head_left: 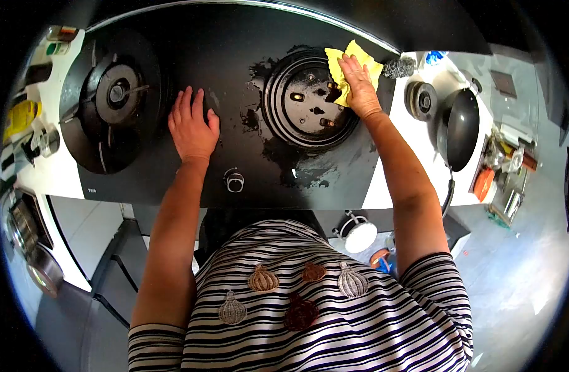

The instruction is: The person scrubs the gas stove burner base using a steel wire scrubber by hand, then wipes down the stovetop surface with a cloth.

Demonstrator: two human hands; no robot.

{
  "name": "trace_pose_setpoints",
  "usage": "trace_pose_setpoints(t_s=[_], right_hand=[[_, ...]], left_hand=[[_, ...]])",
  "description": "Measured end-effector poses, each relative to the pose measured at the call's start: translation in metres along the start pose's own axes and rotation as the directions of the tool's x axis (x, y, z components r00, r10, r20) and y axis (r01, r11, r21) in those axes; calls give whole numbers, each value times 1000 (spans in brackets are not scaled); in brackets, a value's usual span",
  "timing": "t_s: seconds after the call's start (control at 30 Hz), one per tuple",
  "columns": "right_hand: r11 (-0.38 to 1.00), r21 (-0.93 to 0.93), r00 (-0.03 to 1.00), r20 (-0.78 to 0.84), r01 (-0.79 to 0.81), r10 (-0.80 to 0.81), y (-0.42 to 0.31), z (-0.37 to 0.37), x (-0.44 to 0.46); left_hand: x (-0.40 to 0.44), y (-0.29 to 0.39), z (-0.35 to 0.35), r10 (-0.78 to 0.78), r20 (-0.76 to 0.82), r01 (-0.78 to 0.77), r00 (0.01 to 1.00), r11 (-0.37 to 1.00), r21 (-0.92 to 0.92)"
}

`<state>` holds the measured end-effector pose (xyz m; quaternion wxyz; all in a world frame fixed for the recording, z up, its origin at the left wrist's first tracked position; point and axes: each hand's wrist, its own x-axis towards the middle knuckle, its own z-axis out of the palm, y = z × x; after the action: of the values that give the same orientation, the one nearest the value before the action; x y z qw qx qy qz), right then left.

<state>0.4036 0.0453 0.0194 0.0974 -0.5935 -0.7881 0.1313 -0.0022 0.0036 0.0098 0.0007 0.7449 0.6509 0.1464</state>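
My right hand presses a yellow cleaning cloth onto the black glass hob, at the upper right edge of a burner recess. The burner's top parts are off there, so bare metal rings and small holes show. Wet smears and dark patches lie around the recess. My left hand holds nothing and rests palm down, fingers stretched, on the hob between the two burners. Left of it stands the other burner, with its cap and pan supports in place. A control knob sits near the hob's front edge.
A steel scouring pad lies by the cloth. On the right counter are a removed burner part and a black wok, its handle pointing toward me. Bottles and a yellow pack stand at the left.
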Motion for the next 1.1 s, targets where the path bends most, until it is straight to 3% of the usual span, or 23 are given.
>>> trace_pose_setpoints(t_s=[0.17,0.23,0.3,0.37,0.43,0.57,0.67,0.73,0.77,0.87,0.9,0.97,1.1], right_hand=[[982,-55,969,180,179,-166,8,-10,39],[940,-13,914,240,340,-327,8,-12,56],[911,-28,876,287,412,-388,5,-14,75],[810,-44,787,272,584,-553,-1,-8,93],[720,-160,711,403,675,-576,-14,-5,108],[550,-42,520,394,834,-758,-34,3,131],[557,-109,549,402,823,-733,-31,3,125],[732,-37,718,231,681,-656,-28,11,114],[735,-36,722,225,677,-654,-25,14,109],[872,-23,871,53,490,-488,-7,16,90],[878,-24,878,46,477,-476,-1,15,81],[949,8,949,-13,316,-316,10,12,63],[998,1,991,-115,62,-62,15,14,15]], left_hand=[[0,0,-1,3,-35,-4,999,999,-39],[-1,0,-1,-17,-27,16,999,999,-35],[1,0,-1,-35,-24,35,999,999,-31],[0,0,-2,-29,-22,28,999,999,-45],[0,0,-3,-50,-19,50,999,998,-37],[0,-2,3,-65,-24,64,998,998,-21],[-1,-2,4,-78,-33,77,996,997,-25],[0,-3,4,-75,-38,74,996,997,-26],[0,-4,5,-71,-41,70,997,997,-30],[0,-4,5,-65,-33,64,997,998,-13],[0,-4,5,-49,-31,48,998,999,-14],[0,-4,5,-55,-39,53,998,997,-51],[0,-5,6,-31,-41,30,999,999,-27]])
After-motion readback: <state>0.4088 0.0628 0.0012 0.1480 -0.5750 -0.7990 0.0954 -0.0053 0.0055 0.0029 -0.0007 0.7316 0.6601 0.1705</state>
